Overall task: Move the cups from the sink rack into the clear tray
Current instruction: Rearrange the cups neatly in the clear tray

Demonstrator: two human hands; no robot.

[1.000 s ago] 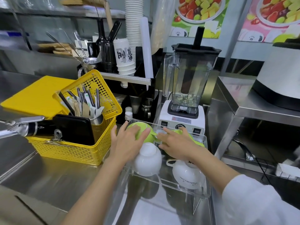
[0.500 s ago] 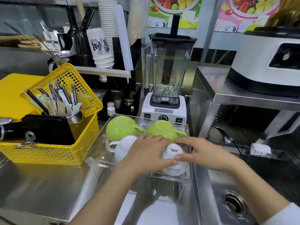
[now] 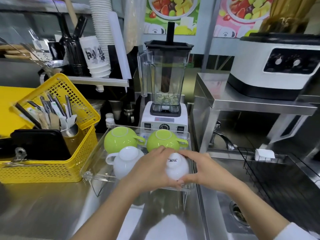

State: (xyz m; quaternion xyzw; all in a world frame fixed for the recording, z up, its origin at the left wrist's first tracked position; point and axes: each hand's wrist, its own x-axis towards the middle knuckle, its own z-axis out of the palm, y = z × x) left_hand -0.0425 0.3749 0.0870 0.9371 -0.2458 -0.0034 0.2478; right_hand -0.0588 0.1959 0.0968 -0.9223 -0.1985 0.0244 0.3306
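A clear tray (image 3: pixel 93 172) stands on the steel counter in front of the blender. Upside down in it are two green cups, one at the back left (image 3: pixel 119 139) and one at the back right (image 3: pixel 164 139), and a white cup (image 3: pixel 124 161) at the front left. A second white cup (image 3: pixel 176 167) sits upside down at the front right. My left hand (image 3: pixel 150 172) wraps its left side and my right hand (image 3: pixel 202 168) its right side, fingers meeting at its near edge. The black wire sink rack (image 3: pixel 270 172) over the sink on the right holds no cups in view.
A yellow basket (image 3: pixel 52 170) with utensils and a black case stands left of the tray. A blender (image 3: pixel 164 94) is right behind the tray. At the right are a tap (image 3: pixel 221 135), the sink drain (image 3: pixel 239 213) and a white machine (image 3: pixel 277 66) on a steel shelf.
A second ago my hands rested on the two green cups at the back of the tray. Both hands have come forward and now clasp the front right white cup. The view shifted right.
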